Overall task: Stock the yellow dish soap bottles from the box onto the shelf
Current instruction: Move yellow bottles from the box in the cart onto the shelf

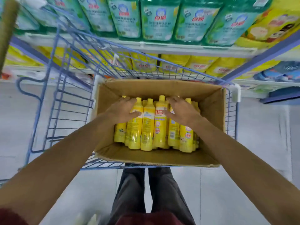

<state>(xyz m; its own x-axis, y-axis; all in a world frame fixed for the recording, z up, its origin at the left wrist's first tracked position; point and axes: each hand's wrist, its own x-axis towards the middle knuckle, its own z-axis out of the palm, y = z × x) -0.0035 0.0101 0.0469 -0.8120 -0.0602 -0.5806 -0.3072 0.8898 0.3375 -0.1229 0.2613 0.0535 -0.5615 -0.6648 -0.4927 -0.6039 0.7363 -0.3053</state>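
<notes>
Glossy plastic bottles (147, 125) in matt cardboard box (155, 157); painted, probably metal, wire cart (71, 101).
</notes>
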